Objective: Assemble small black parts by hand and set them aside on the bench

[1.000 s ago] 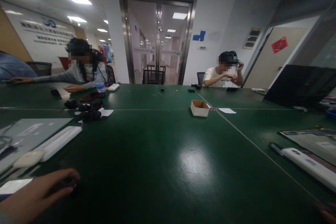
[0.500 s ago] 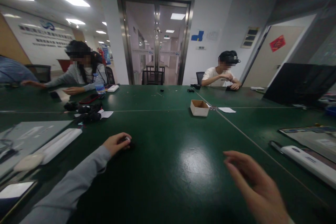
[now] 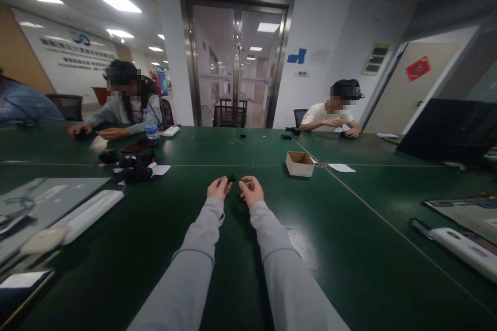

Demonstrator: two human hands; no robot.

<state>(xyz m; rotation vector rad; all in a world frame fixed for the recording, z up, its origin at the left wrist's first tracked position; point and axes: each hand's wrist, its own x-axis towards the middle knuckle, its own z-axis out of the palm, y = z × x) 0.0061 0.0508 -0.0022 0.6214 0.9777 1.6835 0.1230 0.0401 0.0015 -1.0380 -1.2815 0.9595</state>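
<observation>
My left hand (image 3: pixel 218 188) is closed on a small black block-like piece (image 3: pixel 231 178), which sticks out to the right past my fingertips. Just beside it, a narrow gap apart, is my right hand (image 3: pixel 252 191), its fingers curled in a pinch. Whatever it may hold is too small to make out. Both hands are over the middle of the green table (image 3: pixel 209 279), with both forearms in grey sleeves stretched forward.
An open cardboard box (image 3: pixel 300 164) stands right of my hands, with a white paper (image 3: pixel 341 168) beyond. Black gear (image 3: pixel 135 165), a grey panel (image 3: pixel 54 191) and a phone (image 3: pixel 23 289) lie left. A white device (image 3: pixel 464 248) lies right. Co-workers sit across the table.
My right hand, spread at the lower right before, has come in beside my left. My left hand has moved forward and right with the black piece. The view has shifted slightly.
</observation>
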